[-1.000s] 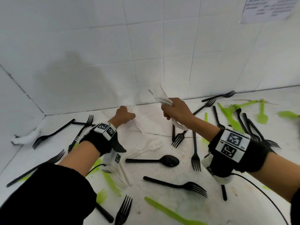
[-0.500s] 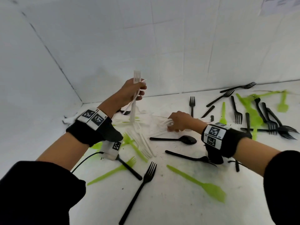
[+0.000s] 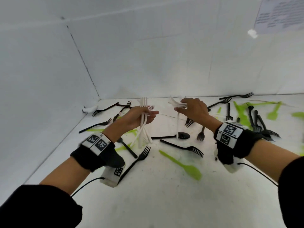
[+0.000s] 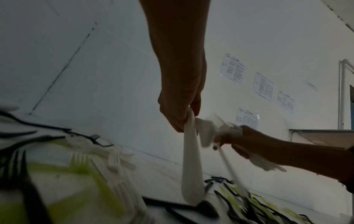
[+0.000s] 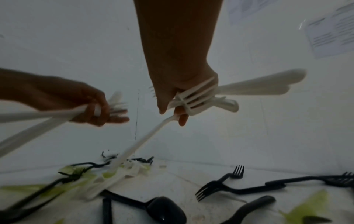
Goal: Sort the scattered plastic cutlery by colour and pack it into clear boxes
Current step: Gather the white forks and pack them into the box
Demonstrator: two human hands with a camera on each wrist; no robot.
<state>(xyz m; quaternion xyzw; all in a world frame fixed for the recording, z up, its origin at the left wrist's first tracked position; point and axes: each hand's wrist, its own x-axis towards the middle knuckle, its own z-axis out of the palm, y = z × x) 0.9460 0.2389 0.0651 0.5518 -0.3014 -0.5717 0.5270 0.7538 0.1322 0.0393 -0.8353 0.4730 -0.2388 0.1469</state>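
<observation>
Two white bunches up off the surface: my left hand clenches white forks, right hand grasps white cutlery, prob. merging by colour b4 boxing.

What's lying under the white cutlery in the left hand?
Below the white cutlery held by the left hand: green pieces and a black fork. Anything directly behind the handles is hidden.

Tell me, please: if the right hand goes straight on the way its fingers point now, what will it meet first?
Probably the left hand and its white forks. The right hand points left across an open gap toward them; depth is unclear, so it might pass slightly behind.
</observation>
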